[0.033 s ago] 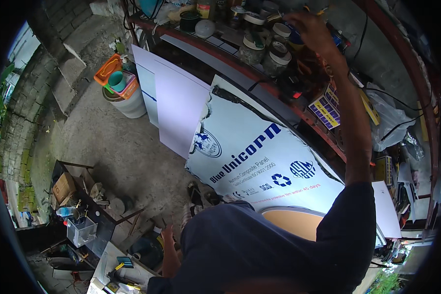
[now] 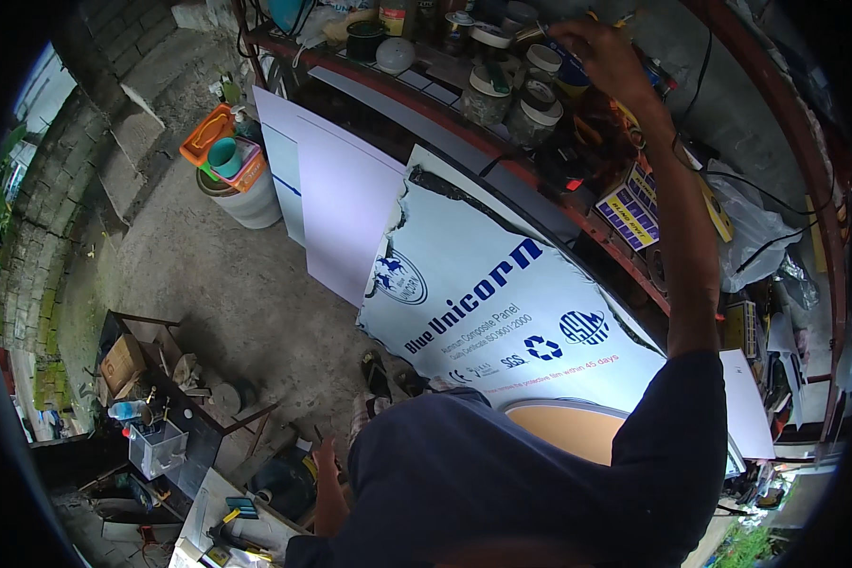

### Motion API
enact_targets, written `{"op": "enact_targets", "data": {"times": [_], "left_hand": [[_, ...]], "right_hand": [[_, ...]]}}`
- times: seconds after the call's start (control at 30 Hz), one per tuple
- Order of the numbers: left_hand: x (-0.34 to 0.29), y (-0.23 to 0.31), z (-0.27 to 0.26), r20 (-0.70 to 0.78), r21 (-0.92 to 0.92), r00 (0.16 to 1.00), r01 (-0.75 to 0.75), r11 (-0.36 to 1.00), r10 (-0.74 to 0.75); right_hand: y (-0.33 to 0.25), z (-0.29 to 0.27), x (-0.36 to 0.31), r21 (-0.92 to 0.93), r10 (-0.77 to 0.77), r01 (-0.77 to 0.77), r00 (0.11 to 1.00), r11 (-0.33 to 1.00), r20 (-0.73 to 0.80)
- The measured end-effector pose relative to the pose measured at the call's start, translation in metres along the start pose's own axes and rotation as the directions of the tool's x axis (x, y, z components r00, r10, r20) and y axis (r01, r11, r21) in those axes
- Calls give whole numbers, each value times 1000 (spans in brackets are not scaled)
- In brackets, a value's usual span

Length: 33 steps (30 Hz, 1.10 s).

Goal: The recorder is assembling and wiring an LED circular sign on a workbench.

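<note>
Left of the white panel (image 2: 473, 293), past the lilac sheet (image 2: 346, 204) along its edge, a hand could pass low over the concrete floor (image 2: 256, 293). Beyond the panel's far edge, clear jars (image 2: 535, 125) and a blue-and-yellow box (image 2: 630, 210) crowd the shelf (image 2: 435, 107); farther right of the panel, a plastic bag (image 2: 755, 241) bulges.

On the white panel we see 1 line of big blue lettering (image 2: 473, 295), with a round blue emblem (image 2: 401, 277) to its left. Beneath the lettering we find 2 small grey lines (image 2: 488, 331), a blue recycling mark (image 2: 544, 348) of 3 arrows and a round blue badge (image 2: 585, 328). Lower still, we see 1 red line (image 2: 554, 376). On the shelf, we notice a lettered purple-and-yellow box (image 2: 630, 213).
</note>
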<state>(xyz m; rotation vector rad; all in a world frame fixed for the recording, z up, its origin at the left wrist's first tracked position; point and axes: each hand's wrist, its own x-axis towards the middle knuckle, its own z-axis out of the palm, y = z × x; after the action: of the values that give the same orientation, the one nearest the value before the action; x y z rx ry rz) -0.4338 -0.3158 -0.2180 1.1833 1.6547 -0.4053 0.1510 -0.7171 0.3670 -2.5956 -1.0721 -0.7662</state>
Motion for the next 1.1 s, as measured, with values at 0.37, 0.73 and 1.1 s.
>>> {"op": "enact_targets", "data": {"times": [0.37,0.73,1.1], "left_hand": [[28,-20,-1,43,10,996,-82,997,81],[-132,-11,20,97,-294,941,-285,912,325],[-262,-169,14,-198,-637,963,-268,723,184]], "right_hand": [[11,34,-52,-127,-77,93,989,988,123],[-182,147,-191,777,-232,-627,749,52,620],[-409,260,-413,464,-702,-696,-81,547,707]]}}
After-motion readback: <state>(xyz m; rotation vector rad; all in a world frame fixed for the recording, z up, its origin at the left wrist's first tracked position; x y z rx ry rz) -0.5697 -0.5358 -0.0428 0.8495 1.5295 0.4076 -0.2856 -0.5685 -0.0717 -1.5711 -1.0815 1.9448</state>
